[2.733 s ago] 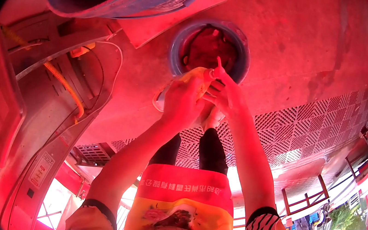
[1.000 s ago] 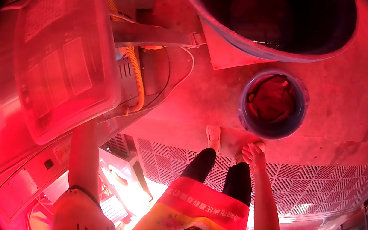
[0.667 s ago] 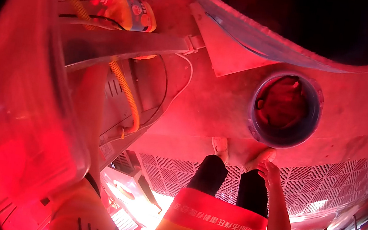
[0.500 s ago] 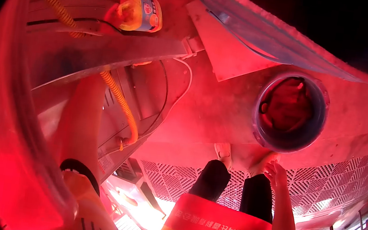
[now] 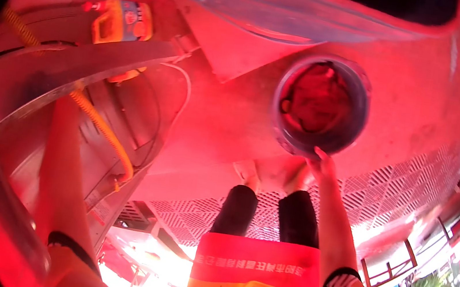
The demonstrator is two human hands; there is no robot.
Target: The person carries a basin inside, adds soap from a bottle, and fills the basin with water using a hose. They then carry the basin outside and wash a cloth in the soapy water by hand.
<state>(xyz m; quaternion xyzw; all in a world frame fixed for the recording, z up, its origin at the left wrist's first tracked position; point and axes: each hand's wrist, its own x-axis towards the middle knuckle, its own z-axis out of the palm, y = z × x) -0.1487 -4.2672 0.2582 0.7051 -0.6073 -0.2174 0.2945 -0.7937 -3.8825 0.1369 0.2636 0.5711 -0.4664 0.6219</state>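
A round bucket stands on the floor ahead of me, with something dark and crumpled, perhaps cloth, inside. My right hand is at its near rim, fingers stretched toward the edge; whether they press on it I cannot tell. On the other side, my left forearm runs up beneath a metal ledge, which hides the left hand. A yellow jug with a red cap lies beyond that ledge.
A yellow corrugated hose and a pale cable hang at the left. A flat board lies behind the bucket. Patterned floor mats are near my feet. Red light tints everything.
My right hand has moved forward from beside my leg to the bucket's near rim. The view has shifted, so the bucket and jug appear further left.
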